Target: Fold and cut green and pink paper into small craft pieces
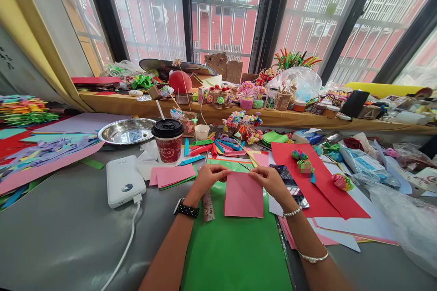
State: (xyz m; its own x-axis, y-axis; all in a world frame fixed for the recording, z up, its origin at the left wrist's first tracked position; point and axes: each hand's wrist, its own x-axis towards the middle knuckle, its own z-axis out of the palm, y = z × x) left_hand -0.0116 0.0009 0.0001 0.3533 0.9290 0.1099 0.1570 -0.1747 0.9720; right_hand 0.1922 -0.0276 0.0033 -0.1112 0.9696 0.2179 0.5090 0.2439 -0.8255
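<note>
Between my two hands is a square of pink paper (243,195), held by its top corners over a green sheet (235,254). My left hand (210,181) pinches the upper left corner, thumb and fingers together. At the upper right corner, my right hand (269,182) pinches the same paper. A patterned strip (208,207) lies by my left wrist, partly under the arm. Just beyond my right hand rests a dark phone (290,186), partly covered by that hand and forearm. Folded pink paper (173,175) with green paper beneath sits left of my left hand.
A lidded red cup (169,143) stands behind the white power bank (123,181), whose cable runs toward me. A metal plate (128,132) is farther back. Red paper (327,182) bearing small folded pieces lies right. Colored strips (215,145) and paper flowers (244,125) fill the back.
</note>
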